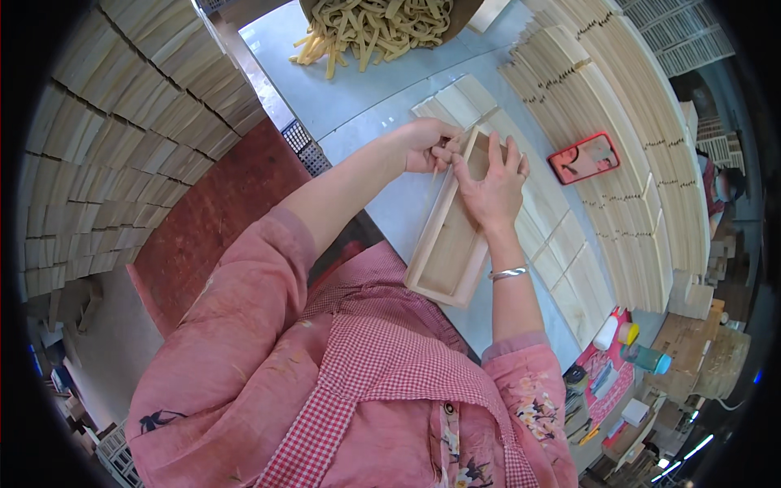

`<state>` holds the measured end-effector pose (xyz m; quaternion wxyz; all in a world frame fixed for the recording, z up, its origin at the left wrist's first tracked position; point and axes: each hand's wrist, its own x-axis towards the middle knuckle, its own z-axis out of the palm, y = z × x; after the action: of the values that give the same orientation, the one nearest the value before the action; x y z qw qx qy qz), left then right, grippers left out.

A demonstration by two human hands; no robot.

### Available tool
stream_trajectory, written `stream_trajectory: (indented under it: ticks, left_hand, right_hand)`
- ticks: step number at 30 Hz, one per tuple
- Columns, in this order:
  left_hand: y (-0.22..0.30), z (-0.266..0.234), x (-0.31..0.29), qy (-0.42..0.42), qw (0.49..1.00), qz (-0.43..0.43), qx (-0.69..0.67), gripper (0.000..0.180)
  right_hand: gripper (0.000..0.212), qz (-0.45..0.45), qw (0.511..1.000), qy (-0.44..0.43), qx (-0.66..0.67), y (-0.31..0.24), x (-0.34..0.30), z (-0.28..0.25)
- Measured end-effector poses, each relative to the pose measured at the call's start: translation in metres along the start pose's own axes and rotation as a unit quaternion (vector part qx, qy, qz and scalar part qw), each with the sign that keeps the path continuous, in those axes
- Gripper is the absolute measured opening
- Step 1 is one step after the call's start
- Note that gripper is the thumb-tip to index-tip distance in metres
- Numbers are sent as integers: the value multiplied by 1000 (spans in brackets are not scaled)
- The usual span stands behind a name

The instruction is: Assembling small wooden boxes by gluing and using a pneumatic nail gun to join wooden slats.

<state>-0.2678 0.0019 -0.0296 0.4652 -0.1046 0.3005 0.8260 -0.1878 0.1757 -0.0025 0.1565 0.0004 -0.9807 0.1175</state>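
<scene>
Shallow rectangular tray of pale unfinished wood [452, 244], long and narrow with low raised walls, lies on the pale grey worktable [358, 106] straight ahead of the person, its near short end toward the checked pink apron [366, 358] and its far end under both hands. The right hand [490, 185] rests palm-down over the far end, fingers [511, 154] a little spread and laid flat across the tray's floor and far wall, the thumb pressing toward the left long wall. A silver bangle [509, 273] sits on that wrist. The left hand [425, 145] is curled at the tray's far left corner, its fingers bent tight together and pinching a thin pale wooden strip [436, 171] that runs along the left wall; how much of the strip is gripped cannot be told. The two hands touch at the thumb side.

The tray's inside is bare, clean wood with a faint grain, the walls thin and square-cut, the near corners neatly joined.

Beside the tray on the right lie flat pale wooden panels [561, 252] in a row. Beyond them stand curved stacks of thin wooden slats [643, 163], with a red-cased phone [583, 157] lying on top. A heap of yellowish wood strips [366, 32] sits at the far table edge.
</scene>
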Motion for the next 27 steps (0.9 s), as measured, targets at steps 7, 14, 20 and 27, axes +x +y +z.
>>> stream_trajectory:
  ticks: [7,14,20,27]
  left_hand:
    - [-61,4,-79,8,998,56,-16,21]
    - [-130,6,-131,-48,996,39,-65,29]
    - [-131,5,-140,-47,993,56,-90,31]
    - [-132,29,-142,200,918,247,237,43]
  right_hand:
    - [78,17,1000,-4,-13,1,5,3]
    - [82,31,999,-14,-17,0,7,1]
    - [86,43,998,-31,-20,-6,5,-2]
    - [79,25,999,8,23,5,3,3]
